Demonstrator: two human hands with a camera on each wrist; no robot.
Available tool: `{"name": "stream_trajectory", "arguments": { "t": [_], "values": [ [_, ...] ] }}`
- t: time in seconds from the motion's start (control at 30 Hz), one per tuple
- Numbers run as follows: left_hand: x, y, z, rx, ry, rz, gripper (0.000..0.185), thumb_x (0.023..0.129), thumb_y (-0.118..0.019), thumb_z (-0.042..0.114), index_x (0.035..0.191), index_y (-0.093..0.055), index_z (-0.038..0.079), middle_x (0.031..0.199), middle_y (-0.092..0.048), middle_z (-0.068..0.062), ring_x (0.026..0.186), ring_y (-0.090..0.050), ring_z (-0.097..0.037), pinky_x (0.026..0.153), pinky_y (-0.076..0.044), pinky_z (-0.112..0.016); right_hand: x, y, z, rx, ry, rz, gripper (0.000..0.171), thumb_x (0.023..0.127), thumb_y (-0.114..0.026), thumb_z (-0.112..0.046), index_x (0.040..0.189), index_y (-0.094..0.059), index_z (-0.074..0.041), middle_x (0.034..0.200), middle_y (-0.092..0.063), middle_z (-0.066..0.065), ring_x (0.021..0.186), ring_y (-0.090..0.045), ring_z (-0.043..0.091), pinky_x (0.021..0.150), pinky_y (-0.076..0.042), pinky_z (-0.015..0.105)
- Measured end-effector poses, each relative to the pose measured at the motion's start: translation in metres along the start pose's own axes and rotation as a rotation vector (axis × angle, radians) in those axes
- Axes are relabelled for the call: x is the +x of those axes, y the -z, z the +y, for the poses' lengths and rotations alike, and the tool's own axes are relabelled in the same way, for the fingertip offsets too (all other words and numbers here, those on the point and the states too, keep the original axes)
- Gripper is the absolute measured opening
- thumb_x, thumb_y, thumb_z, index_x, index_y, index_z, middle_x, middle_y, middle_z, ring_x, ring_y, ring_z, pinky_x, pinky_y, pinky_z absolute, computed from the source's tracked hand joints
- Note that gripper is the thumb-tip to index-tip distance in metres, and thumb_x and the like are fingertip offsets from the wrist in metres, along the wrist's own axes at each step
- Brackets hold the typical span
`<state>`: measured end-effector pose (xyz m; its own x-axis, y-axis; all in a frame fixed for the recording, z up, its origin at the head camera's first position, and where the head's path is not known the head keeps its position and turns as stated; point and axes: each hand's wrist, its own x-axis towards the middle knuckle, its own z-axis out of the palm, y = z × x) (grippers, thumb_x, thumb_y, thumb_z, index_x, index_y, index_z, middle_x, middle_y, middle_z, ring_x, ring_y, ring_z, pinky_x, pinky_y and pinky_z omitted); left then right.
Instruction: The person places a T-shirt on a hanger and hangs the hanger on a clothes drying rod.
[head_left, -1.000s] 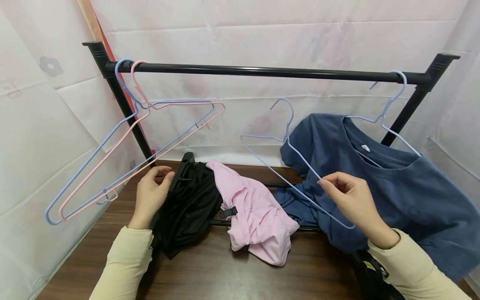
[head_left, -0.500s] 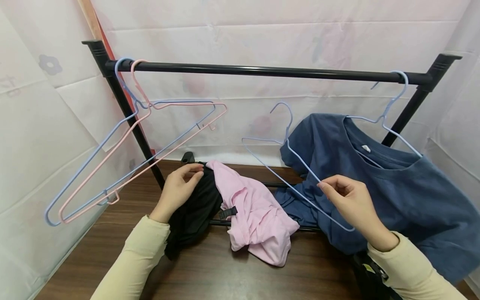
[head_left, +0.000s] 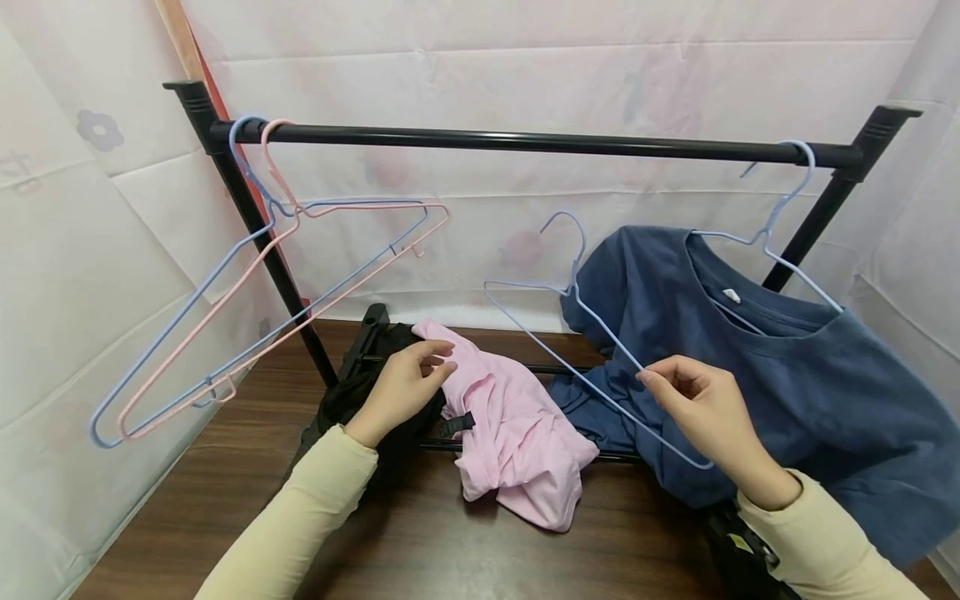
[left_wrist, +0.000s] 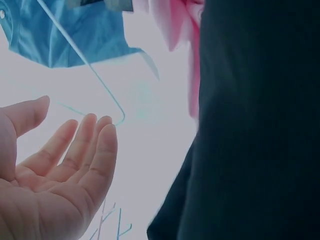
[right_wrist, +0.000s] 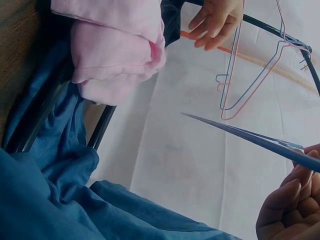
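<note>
My right hand (head_left: pixel 701 408) pinches a light blue wire hanger (head_left: pixel 609 329) by its sloping right side. The hanger's hook points up, and nothing hangs on it. My left hand (head_left: pixel 408 379), fingers extended and loosely bent, hovers over a black garment (head_left: pixel 412 429) and beside a crumpled pink garment (head_left: pixel 517 417); it holds nothing. The left wrist view shows that hand's palm (left_wrist: pixel 55 200) bare, with dark cloth close alongside. Just right of the held hanger, a blue T-shirt (head_left: pixel 780 400) hangs from another blue hanger on the rack, partly behind my right hand.
A black rail (head_left: pixel 480 142) spans the rack above the clothes. At its left end hang a blue hanger (head_left: pixel 243 123) and a pink hanger (head_left: pixel 281 125), both bare. The pink and black garments lie over the rack's lower bars (head_left: pixel 618 457), above a brown wooden table (head_left: pixel 225 483).
My left hand has moved right, from beside the rack's left post, across the black garment to the pink garment's edge. The held hanger has dipped slightly; my right hand is nearly still.
</note>
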<state>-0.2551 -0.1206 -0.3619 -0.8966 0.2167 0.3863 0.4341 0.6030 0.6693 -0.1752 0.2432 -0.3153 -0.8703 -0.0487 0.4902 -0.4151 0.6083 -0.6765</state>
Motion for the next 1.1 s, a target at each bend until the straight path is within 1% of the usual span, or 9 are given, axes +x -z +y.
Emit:
{"name": "stream_trajectory", "arguments": {
  "t": [0.17,0.33,0.57,0.7,0.83,1.03,1.1],
  "values": [
    [0.004,-0.01,0.003,0.023,-0.028,-0.038,0.033,0.094,-0.066,0.02,0.122,-0.065,0.003,0.12,-0.069,-0.014,0.102,-0.069,-0.029,0.089,-0.055,-0.044,-0.002,0.0,0.001,0.009,0.0,-0.009,0.009,0.093,-0.068,-0.015,0.089,-0.072,-0.007,0.062,-0.05,-0.007,0.052,-0.043,0.01,0.045,-0.035,0.027],
    [0.01,-0.017,0.004,0.039,-0.037,-0.076,0.035,0.093,-0.066,0.021,0.122,-0.064,0.001,0.119,-0.069,-0.014,0.106,-0.067,-0.031,0.092,-0.054,-0.045,-0.004,-0.001,0.002,0.003,-0.006,-0.017,0.009,0.093,-0.068,-0.015,0.089,-0.072,-0.008,0.063,-0.051,-0.007,0.053,-0.044,0.01,0.045,-0.035,0.027],
    [0.02,-0.03,0.004,0.125,0.009,-0.137,0.036,0.091,-0.068,0.021,0.121,-0.066,0.002,0.12,-0.069,-0.012,0.107,-0.066,-0.03,0.092,-0.053,-0.044,-0.006,-0.002,0.002,-0.002,-0.011,-0.027,0.01,0.093,-0.068,-0.017,0.088,-0.072,-0.009,0.064,-0.052,-0.006,0.054,-0.045,0.01,0.046,-0.036,0.026],
    [0.028,-0.039,0.003,0.189,0.02,-0.178,0.036,0.09,-0.069,0.021,0.121,-0.066,0.002,0.114,-0.07,-0.013,0.105,-0.065,-0.029,0.093,-0.052,-0.043,-0.007,-0.003,0.003,0.006,-0.004,-0.031,0.008,0.092,-0.069,-0.016,0.088,-0.073,-0.01,0.063,-0.052,-0.007,0.054,-0.045,0.009,0.046,-0.036,0.026],
    [0.035,-0.047,0.002,0.263,-0.003,-0.205,0.032,0.091,-0.069,0.02,0.117,-0.068,0.001,0.106,-0.071,-0.014,0.099,-0.066,-0.028,0.09,-0.053,-0.041,-0.008,-0.003,0.004,0.016,0.004,-0.034,0.007,0.092,-0.069,-0.014,0.088,-0.073,-0.01,0.063,-0.051,-0.008,0.053,-0.045,0.009,0.046,-0.036,0.026],
    [0.039,-0.053,-0.001,0.353,-0.055,-0.195,0.029,0.089,-0.07,0.018,0.111,-0.069,0.0,0.106,-0.067,-0.015,0.099,-0.065,-0.028,0.092,-0.051,-0.039,-0.008,-0.004,0.004,0.014,0.006,-0.036,0.007,0.092,-0.069,-0.014,0.088,-0.073,-0.01,0.063,-0.051,-0.007,0.053,-0.044,0.009,0.046,-0.036,0.026],
    [0.039,-0.054,-0.002,0.372,-0.077,-0.196,0.027,0.089,-0.07,0.017,0.109,-0.07,-0.001,0.103,-0.067,-0.014,0.095,-0.066,-0.028,0.09,-0.052,-0.039,-0.009,-0.004,0.004,0.011,0.004,-0.038,0.008,0.092,-0.069,-0.014,0.088,-0.072,-0.01,0.063,-0.051,-0.007,0.053,-0.044,0.009,0.046,-0.036,0.026]
  ]
}}
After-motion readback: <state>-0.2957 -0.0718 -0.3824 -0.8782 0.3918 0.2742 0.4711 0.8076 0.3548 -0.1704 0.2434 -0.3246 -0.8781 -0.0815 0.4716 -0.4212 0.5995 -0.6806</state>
